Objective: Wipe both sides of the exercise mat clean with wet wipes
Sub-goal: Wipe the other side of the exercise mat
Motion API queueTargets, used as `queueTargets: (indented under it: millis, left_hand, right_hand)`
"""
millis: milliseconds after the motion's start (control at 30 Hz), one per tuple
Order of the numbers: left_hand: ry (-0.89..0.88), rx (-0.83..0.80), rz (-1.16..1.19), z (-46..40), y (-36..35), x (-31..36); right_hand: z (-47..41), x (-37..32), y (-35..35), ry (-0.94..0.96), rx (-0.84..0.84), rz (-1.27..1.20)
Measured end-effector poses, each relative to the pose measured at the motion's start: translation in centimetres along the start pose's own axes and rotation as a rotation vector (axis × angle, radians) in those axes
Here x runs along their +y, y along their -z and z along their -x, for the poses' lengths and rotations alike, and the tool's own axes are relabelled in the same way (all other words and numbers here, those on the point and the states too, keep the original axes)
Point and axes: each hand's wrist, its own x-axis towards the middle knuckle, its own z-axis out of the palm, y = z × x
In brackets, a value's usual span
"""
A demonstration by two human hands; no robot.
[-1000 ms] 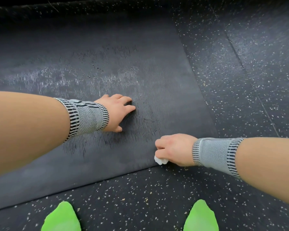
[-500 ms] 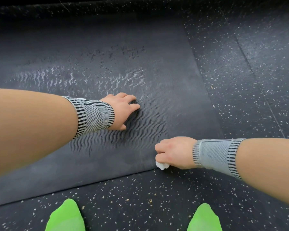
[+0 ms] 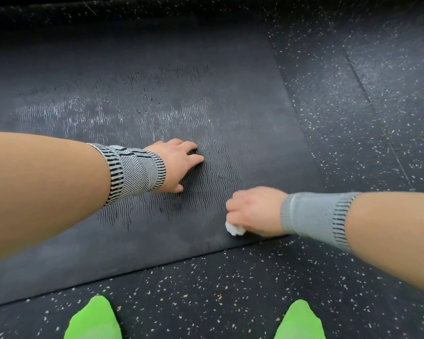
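- Closest to the camera, two bright green toes (image 3: 93, 319) poke in at the bottom edge, socks or shoes, honestly can't tell, standing on the black speckled floor (image 3: 230, 297).
- Just past them runs the near edge of the dark exercise mat (image 3: 242, 123), lying flat on that floor and stretching away to the left and far side.
- The right hand (image 3: 255, 210) sits right by the mat's near edge, knuckles up, its grip curled tight around a balled-up white wet wipe (image 3: 235, 228) that's pressed onto the mat; only a small bit of wipe sticks out under the fingers.
- A grey knit wrist sleeve (image 3: 315, 216) covers the right wrist.
- A little farther in, the left hand (image 3: 175, 165) rests on the mat's wavy ribbed texture, fingers spread and bent at the tips, holding nothing.
- It has a grey-and-black striped wrist sleeve (image 3: 132, 172) too.
- Beyond the hands, the mat shows pale whitish streaks (image 3: 83, 116) across its ribs.
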Motion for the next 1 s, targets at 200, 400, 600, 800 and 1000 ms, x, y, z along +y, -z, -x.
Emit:
queueTargets:
  millis: [200,400,600,800,1000]
  left_hand:
    - [0.002,0.024,0.049,-0.3,0.2,-0.1]
    - [0.037,0.137,0.012,-0.7,-0.2,-1.1]
    - [0.074,0.040,0.057,-1.2,-0.6,-1.3]
    - [0.082,0.067,0.107,-1.5,-0.1,-1.4]
    - [0.076,0.103,0.132,-1.7,0.2,-1.7]
  right_hand:
    - [-2.8,4.9,2.9,-0.315,0.108,0.114]
    - [1.1,0.3,-0.5,-0.112,0.036,-0.064]
    - [-1.3,2.8,1.0,-0.166,0.012,-0.026]
    - [-3.3,5.6,3.0,-0.382,0.146,-0.029]
    - [1.9,0.4,-0.6,-0.193,0.081,-0.162]
